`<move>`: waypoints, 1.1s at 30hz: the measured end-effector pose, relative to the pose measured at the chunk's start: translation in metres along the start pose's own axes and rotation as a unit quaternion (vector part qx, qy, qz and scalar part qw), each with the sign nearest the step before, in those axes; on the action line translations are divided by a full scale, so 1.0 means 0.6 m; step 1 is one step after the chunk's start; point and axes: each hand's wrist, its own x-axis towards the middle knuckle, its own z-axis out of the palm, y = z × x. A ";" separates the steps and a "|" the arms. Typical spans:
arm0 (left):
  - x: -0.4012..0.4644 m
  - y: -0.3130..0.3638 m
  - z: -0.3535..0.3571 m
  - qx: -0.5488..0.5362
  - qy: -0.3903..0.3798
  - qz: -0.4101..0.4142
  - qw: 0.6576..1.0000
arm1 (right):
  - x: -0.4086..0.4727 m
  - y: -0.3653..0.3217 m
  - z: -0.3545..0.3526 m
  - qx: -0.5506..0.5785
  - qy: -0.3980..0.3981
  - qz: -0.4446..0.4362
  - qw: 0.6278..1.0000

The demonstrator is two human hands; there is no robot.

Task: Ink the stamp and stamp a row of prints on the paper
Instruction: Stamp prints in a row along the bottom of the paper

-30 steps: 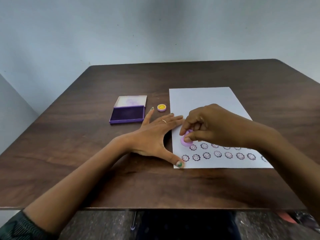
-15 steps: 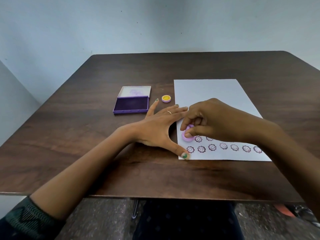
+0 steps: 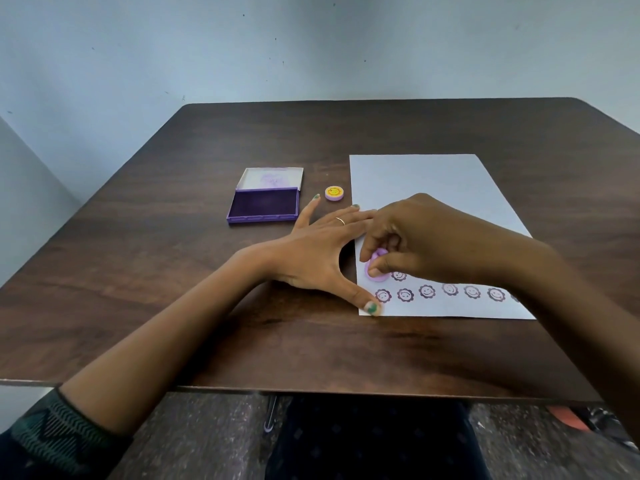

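Observation:
A white paper (image 3: 426,183) lies on the dark wooden table (image 3: 173,271). A row of purple smiley-flower prints (image 3: 427,291) runs along its near edge, and a second row above it is mostly hidden by my right hand. My right hand (image 3: 426,237) pinches a small lilac round stamp (image 3: 377,271), which sits on the paper at the left end of the second row. My left hand (image 3: 325,251) lies flat with spread fingers across the paper's left edge, its thumb on the near left corner. The open purple ink pad (image 3: 263,204) sits to the left.
A small round lilac cap with a yellow smiley (image 3: 334,193) lies between the ink pad and the paper. The ink pad's clear lid (image 3: 273,177) is folded back behind it. The table's near edge (image 3: 311,391) runs below my forearms.
The view has shifted slightly. My right hand stays on the stamp at the left end of the second row, and my left hand stays flat on the paper's edge.

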 end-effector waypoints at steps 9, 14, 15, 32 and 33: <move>0.001 -0.002 0.000 0.001 -0.004 -0.002 1.000 | 0.006 -0.011 0.008 0.000 0.001 0.036 0.999; 0.002 -0.002 0.002 0.006 0.002 0.002 1.000 | 0.005 -0.019 0.014 -0.018 -0.004 0.053 0.998; 0.002 -0.002 0.002 0.007 0.002 0.002 1.000 | 0.005 -0.019 0.013 -0.021 -0.005 0.056 0.998; -0.001 0.002 0.001 -0.010 0.006 -0.003 1.000 | 0.000 -0.018 0.016 -0.021 0.011 0.041 0.999; -0.001 0.002 0.000 -0.010 0.006 -0.002 1.000 | 0.000 -0.016 0.015 -0.018 0.012 0.038 0.999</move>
